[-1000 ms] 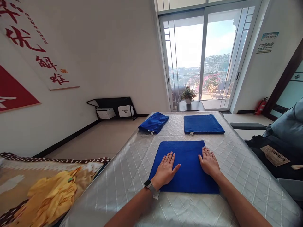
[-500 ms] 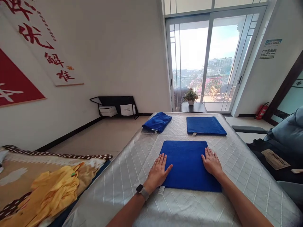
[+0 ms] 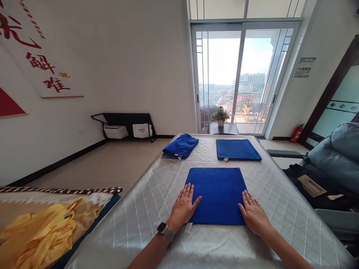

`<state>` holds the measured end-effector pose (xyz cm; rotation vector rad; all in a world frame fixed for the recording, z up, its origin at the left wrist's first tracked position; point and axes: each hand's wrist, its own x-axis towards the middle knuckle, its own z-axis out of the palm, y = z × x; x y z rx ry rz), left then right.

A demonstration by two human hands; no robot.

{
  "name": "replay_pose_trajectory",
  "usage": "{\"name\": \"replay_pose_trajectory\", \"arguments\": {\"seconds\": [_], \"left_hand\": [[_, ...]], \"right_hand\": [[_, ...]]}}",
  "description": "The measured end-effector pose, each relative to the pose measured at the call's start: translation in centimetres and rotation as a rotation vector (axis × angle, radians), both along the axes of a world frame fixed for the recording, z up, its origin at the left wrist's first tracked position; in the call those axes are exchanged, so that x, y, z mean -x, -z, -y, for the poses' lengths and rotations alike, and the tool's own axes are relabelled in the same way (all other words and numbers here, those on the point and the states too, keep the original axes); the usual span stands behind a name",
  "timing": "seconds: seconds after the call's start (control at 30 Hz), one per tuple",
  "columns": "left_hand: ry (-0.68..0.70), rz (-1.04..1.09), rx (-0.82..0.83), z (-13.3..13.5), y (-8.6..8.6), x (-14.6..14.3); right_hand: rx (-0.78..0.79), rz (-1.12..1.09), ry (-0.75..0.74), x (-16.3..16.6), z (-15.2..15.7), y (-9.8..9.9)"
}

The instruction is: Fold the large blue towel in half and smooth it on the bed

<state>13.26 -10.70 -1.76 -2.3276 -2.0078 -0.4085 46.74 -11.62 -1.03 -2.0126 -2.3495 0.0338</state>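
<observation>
A flat, neatly folded blue cloth (image 3: 217, 196) lies in front of me on a silvery quilted cover (image 3: 146, 209). My left hand (image 3: 183, 205), with a watch on its wrist, rests flat on the cloth's left edge, fingers stretched and thumb apart. On the opposite side my right hand (image 3: 254, 213) lies flat along the right edge, its fingers extended. A small white tag (image 3: 189, 227) sticks out at the near left corner. Farther back are a second folded blue cloth (image 3: 238, 150) at the right and a more rumpled blue cloth (image 3: 181, 145) at the left.
A yellow garment (image 3: 42, 231) lies on a patterned blanket at the left. To the right stands a grey padded chair (image 3: 339, 149) with a dark bag on it. Beyond the far edge is a potted plant (image 3: 221, 116) before a sliding glass door.
My right hand has slid down the cloth's right edge toward me. My left hand stays at the left edge. The whole view has shifted slightly to the right.
</observation>
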Motion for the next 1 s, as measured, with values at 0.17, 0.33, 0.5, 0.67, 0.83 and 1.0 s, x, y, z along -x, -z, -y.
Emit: {"name": "replay_pose_trajectory", "arguments": {"seconds": [0.17, 0.33, 0.5, 0.67, 0.83, 1.0], "left_hand": [[-0.011, -0.014, 0.026, -0.1, 0.2, 0.0], [-0.007, -0.053, 0.155, -0.4, -1.8, 0.2], [0.11, -0.057, 0.109, 0.0, -4.6, -4.3], [0.564, 0.0, 0.011, 1.5, -4.6, -14.0], [0.638, 0.06, 0.035, 1.6, -3.3, -17.7], [0.502, 0.05, 0.103, 1.2, -3.1, -13.5]], "right_hand": [[-0.039, -0.049, 0.026, 0.0, 2.2, 0.4], [-0.019, -0.064, 0.035, 0.3, 2.1, -0.3], [-0.03, -0.096, 0.032, 0.2, 2.1, 0.0], [-0.037, -0.045, 0.029, 0.1, 2.0, 0.5], [0.007, -0.007, 0.015, 0.1, 2.1, 0.1], [-0.018, -0.069, 0.034, 0.2, 2.1, 0.0]]}}
